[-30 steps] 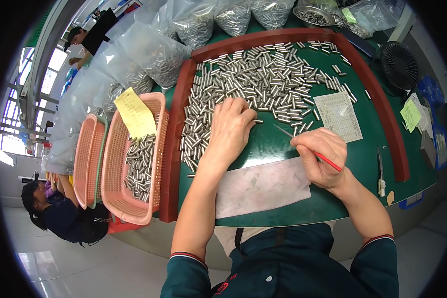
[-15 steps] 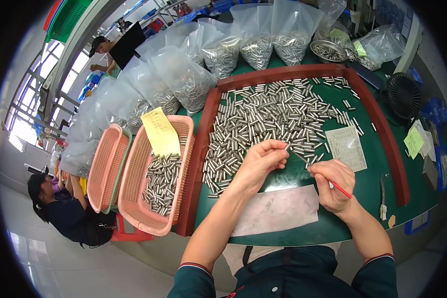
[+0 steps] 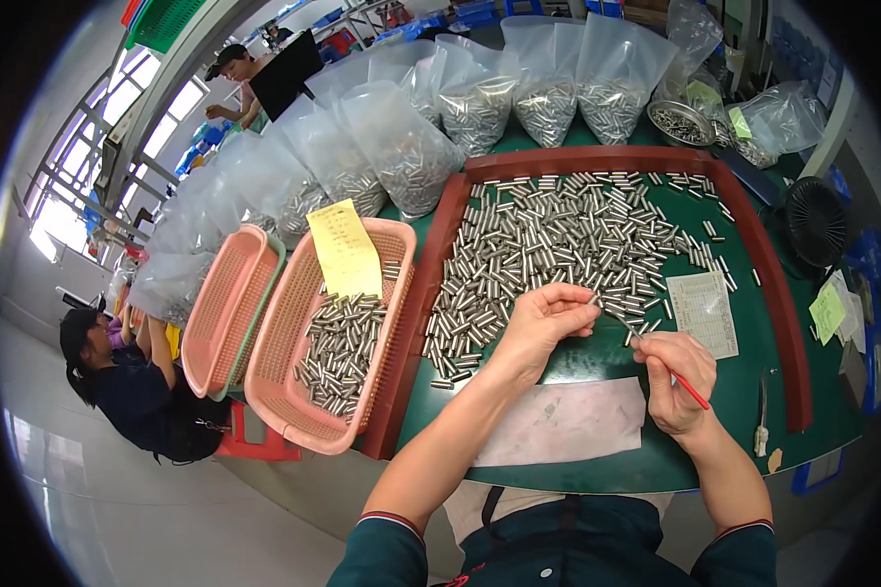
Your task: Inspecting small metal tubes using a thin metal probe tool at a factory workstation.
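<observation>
My left hand [image 3: 546,325] pinches a small shiny metal pin [image 3: 594,299] between thumb and forefinger, its end showing at the fingertips. In my right hand [image 3: 673,377] is a thin pointed metal tool with a red handle [image 3: 693,393], held like a pen. Its slim shaft reaches toward the pin; whether the tip touches it is too small to tell. Just beyond both hands spreads a large heap of metal pins [image 3: 548,235] on the green tabletop [image 3: 558,479]. A stained whitish cloth [image 3: 566,423] lies below my hands.
A dark red frame [image 3: 768,284] borders the heap. Left of it stand a pink basket [image 3: 256,377] holding pins and a yellow note, and another pink basket [image 3: 201,342]. Bags of pins [image 3: 475,108] line the back. A printed sheet [image 3: 705,313] and a knife-like tool [image 3: 762,421] lie right.
The whole view has shifted, so the scene sits further right and slightly lower. Both hands keep nearly the same pose, still holding the pin and the red-handled tool.
</observation>
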`<state>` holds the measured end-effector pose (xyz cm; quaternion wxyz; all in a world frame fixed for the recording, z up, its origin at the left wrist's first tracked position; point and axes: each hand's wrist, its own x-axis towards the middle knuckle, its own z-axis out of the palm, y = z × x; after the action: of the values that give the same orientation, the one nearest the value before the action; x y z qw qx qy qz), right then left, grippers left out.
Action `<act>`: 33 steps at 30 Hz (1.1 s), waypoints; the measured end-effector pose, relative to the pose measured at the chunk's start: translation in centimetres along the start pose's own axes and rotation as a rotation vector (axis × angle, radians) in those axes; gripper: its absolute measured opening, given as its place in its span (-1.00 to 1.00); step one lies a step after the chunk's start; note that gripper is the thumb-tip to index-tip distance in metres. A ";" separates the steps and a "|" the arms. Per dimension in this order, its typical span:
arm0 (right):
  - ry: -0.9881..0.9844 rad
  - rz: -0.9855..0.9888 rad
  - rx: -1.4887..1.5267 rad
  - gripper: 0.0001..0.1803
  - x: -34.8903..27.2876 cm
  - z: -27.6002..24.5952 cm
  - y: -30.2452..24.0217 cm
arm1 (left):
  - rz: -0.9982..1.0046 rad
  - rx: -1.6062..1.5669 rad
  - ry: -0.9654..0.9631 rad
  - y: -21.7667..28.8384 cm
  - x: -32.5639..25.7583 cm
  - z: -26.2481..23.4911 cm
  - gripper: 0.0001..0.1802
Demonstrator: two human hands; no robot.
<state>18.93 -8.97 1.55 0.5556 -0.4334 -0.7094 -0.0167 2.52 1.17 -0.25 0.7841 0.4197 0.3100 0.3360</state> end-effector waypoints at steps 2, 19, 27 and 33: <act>0.002 -0.016 0.014 -0.90 0.3 0.1 -0.1 | 0.004 0.006 0.028 0.3 0.1 -0.2 -0.79; -0.011 -0.040 -0.005 -0.85 0.1 0.4 0.4 | 0.015 0.106 0.075 0.3 -0.1 0.1 -0.83; -0.006 -0.027 -0.006 -0.84 0.2 0.4 0.6 | -0.004 0.093 0.056 0.5 -0.1 0.3 -0.83; -0.016 -0.051 -0.038 -0.81 0.1 0.6 0.9 | 0.049 0.209 0.026 0.1 -0.3 0.6 -0.86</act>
<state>19.08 -8.09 0.97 0.5408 -0.4258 -0.7243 -0.0407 2.77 0.69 0.17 0.7235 0.5022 0.3430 0.3265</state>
